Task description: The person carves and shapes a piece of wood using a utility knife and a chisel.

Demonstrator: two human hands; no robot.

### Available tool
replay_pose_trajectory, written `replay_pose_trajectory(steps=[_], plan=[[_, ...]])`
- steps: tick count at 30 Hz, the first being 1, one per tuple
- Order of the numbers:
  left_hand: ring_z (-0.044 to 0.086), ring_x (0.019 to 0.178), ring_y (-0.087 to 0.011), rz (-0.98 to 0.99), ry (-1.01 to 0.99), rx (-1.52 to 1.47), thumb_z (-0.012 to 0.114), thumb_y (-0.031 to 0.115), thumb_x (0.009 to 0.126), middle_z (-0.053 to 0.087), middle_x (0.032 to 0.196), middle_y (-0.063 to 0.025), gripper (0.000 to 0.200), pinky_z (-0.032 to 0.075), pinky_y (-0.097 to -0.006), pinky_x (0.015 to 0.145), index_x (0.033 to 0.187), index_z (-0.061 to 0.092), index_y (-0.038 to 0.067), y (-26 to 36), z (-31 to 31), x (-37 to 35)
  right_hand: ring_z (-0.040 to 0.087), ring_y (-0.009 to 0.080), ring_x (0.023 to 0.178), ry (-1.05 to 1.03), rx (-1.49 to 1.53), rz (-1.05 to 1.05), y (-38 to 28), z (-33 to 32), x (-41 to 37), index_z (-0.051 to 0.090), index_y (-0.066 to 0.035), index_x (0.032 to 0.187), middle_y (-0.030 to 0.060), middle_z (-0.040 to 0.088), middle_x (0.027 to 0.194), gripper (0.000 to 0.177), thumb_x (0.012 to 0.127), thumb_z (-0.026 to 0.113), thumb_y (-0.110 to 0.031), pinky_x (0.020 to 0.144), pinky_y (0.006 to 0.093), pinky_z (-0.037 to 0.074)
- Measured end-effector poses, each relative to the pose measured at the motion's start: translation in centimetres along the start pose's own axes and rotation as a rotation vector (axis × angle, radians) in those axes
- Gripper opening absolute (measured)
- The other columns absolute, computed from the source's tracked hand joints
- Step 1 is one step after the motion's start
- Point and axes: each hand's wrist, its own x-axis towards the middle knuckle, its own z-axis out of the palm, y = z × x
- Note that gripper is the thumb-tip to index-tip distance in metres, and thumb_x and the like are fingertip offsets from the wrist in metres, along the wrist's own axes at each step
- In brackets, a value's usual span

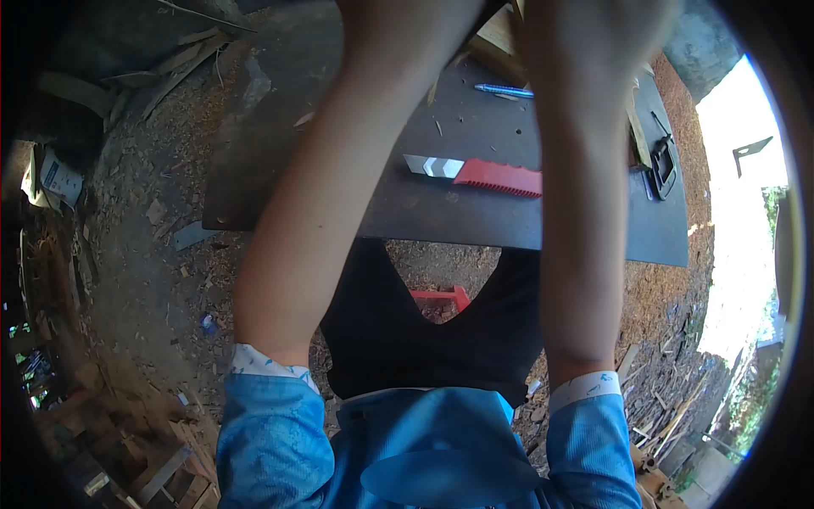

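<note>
Both of my forearms reach forward over a dark tabletop, and both hands are cut off by the top edge of the view. My left forearm crosses the table's left part; my right forearm crosses its right part. Between the arms a red-handled cutter with a white blade lies flat on the table. A blue pen lies farther back. Pieces of light wood sit near where the hands leave the view. What the hands hold is hidden.
A black tool lies near the table's right edge. A red stool stands under the table. The ground is covered in sawdust and wood chips. Scrap wood is piled at lower left and lower right.
</note>
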Motion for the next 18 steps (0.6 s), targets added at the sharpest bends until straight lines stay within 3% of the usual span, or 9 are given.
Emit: replay_pose_trajectory(steps=[2, 4, 8, 12, 15, 17, 18], plan=[[0.044, 0.055, -0.0017, -0.113, 0.066, 0.049, 0.06, 0.016, 0.106, 0.049, 0.064, 0.0054, 0.027, 0.034, -0.0215, 0.05, 0.081, 0.051, 0.009, -1.5, -1.1, -1.3, 0.043, 0.0042, 0.06, -0.152, 0.61, 0.446, 2.8, -0.4, -2.0, 0.055, -0.004, 0.091, -0.0035, 0.048, 0.07, 0.036, 0.112, 0.052, -0.033, 0.05, 0.0248, 0.031], [0.044, 0.056, -0.0019, -0.167, 0.061, 0.032, 0.06, 0.014, 0.105, 0.049, 0.065, 0.0053, 0.03, 0.034, -0.0209, 0.05, 0.079, 0.047, 0.009, -2.7, -1.7, -1.1, 0.042, 0.003, 0.06, -0.238, 0.558, 0.429, 1.2, -1.3, -0.9, 0.055, -0.006, 0.092, -0.0058, 0.048, 0.071, 0.034, 0.112, 0.052, -0.033, 0.05, 0.0244, 0.032], [0.044, 0.054, -0.0017, 0.065, 0.03, 0.045, 0.061, 0.014, 0.105, 0.049, 0.063, 0.0051, 0.03, 0.034, -0.0207, 0.048, 0.079, 0.047, 0.01, -3.5, -0.8, 0.3, 0.041, 0.002, 0.061, -0.201, 0.626, 0.37, 0.3, -1.0, 0.6, 0.057, -0.007, 0.094, -0.0057, 0.047, 0.074, 0.033, 0.112, 0.051, -0.034, 0.05, 0.024, 0.032], [0.045, 0.054, -0.0015, 0.092, -0.075, -0.107, 0.062, 0.018, 0.105, 0.049, 0.062, 0.005, 0.031, 0.034, -0.0204, 0.047, 0.077, 0.05, 0.01, 1.8, 0.3, 2.3, 0.041, 0.002, 0.059, -0.147, 0.607, 0.108, -0.3, -1.7, 1.8, 0.057, -0.007, 0.094, -0.0046, 0.047, 0.072, 0.039, 0.111, 0.05, -0.041, 0.049, 0.0237, 0.032], [0.045, 0.055, -0.0014, 0.073, -0.023, 0.022, 0.059, 0.022, 0.107, 0.049, 0.062, 0.0056, 0.035, 0.034, -0.0202, 0.048, 0.074, 0.051, 0.011, 0.5, -0.2, 1.0, 0.041, 0.0025, 0.059, -0.247, 0.639, 0.256, 0.5, -1.8, 0.0, 0.057, -0.007, 0.093, -0.0043, 0.047, 0.07, 0.04, 0.111, 0.051, -0.041, 0.05, 0.0243, 0.032], [0.044, 0.055, -0.0015, -0.194, 0.04, 0.183, 0.057, 0.023, 0.107, 0.049, 0.062, 0.0057, 0.037, 0.033, -0.0206, 0.049, 0.073, 0.051, 0.01, -2.4, -1.4, -1.7, 0.043, 0.0034, 0.061, -0.292, 0.598, 0.346, 0.6, -2.0, -1.0, 0.058, -0.006, 0.092, -0.0037, 0.049, 0.07, 0.039, 0.111, 0.052, -0.039, 0.051, 0.0249, 0.033], [0.044, 0.057, -0.0017, -0.269, 0.048, 0.026, 0.059, 0.022, 0.106, 0.05, 0.065, 0.0056, 0.034, 0.033, -0.0211, 0.051, 0.075, 0.055, 0.008, -1.8, -2.0, -1.3, 0.045, 0.004, 0.062, -0.302, 0.544, 0.384, 0.6, -2.1, -1.4, 0.058, -0.005, 0.092, -0.0032, 0.051, 0.07, 0.037, 0.11, 0.053, -0.037, 0.052, 0.0253, 0.035]])
